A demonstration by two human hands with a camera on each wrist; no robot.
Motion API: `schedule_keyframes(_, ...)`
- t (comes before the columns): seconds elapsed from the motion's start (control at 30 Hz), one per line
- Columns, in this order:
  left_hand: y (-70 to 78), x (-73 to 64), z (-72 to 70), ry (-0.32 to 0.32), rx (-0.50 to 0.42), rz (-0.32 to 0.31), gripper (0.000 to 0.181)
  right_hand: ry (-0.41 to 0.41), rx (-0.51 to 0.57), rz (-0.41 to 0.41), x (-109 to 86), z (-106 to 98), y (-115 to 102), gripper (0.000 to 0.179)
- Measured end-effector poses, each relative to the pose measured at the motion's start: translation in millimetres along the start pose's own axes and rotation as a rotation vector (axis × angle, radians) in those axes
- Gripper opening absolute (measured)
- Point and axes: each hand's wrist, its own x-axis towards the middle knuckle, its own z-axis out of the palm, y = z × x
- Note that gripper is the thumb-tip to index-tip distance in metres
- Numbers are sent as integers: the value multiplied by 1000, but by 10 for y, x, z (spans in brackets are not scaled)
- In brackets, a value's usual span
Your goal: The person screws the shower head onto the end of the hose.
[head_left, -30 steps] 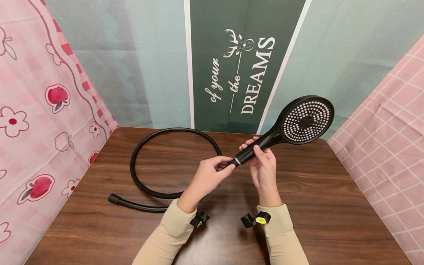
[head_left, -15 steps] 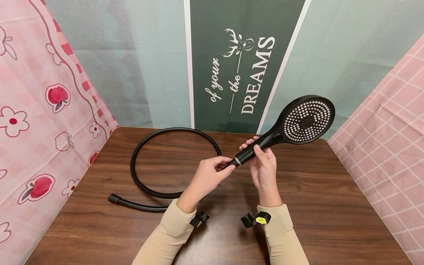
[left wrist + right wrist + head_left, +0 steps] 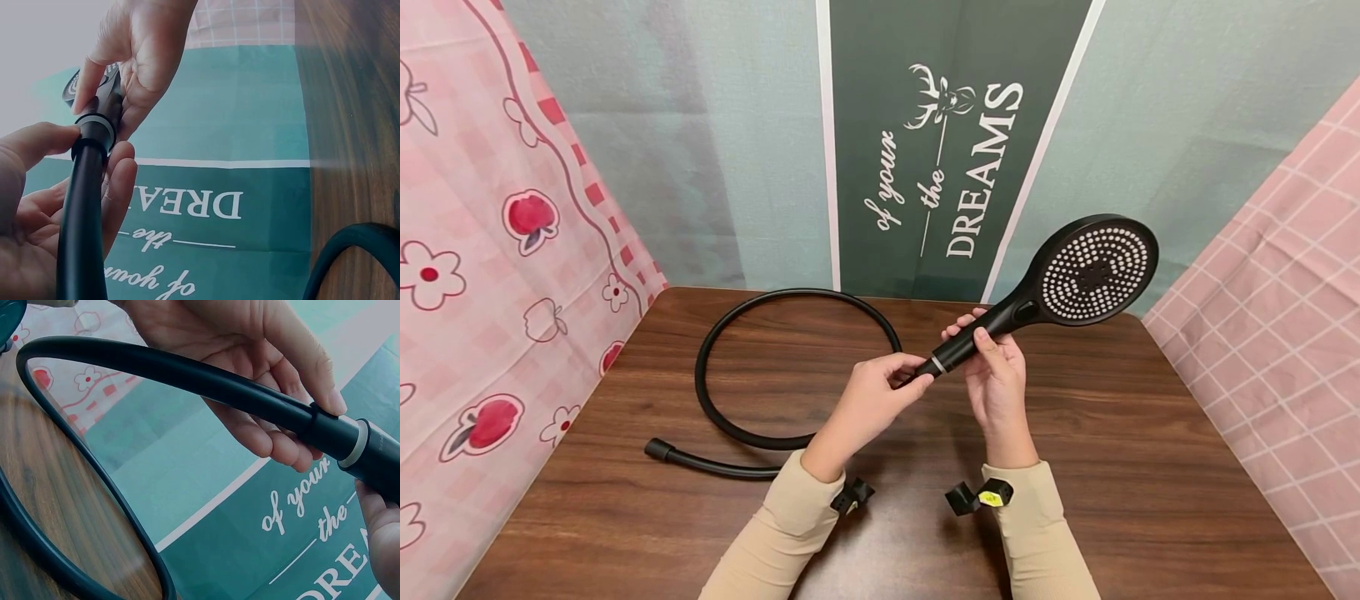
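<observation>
A black shower head [image 3: 1097, 275] with white nozzles is held above the table, tilted up to the right. My right hand [image 3: 1000, 379] grips its handle, thumb lying along the front. At the handle's lower end my left hand [image 3: 874, 393] pinches the end fitting [image 3: 331, 434] of a black shower hose [image 3: 702, 375] between thumb and fingers. The fitting lines up with the handle, and a pale ring shows between the two. In the left wrist view the hose runs down from the fitting, past the left palm.
The hose loops over the brown wooden table [image 3: 1112, 467], its loose end [image 3: 658, 450] lying at the left. A green cloth with white lettering [image 3: 985, 167] hangs behind. Pink patterned cloths stand at the left [image 3: 482, 333] and right [image 3: 1262, 350] sides.
</observation>
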Motion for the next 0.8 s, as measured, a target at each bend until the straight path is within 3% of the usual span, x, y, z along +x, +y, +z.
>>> schedule_keyframes(0.37,-9,1,-1,-27,4,-22,30,1,7,2,-7,2,-1,21)
schedule_keyframes(0.8,-14,0,12,-1,13,3,27,-2,7,-1,0,-13,6,24)
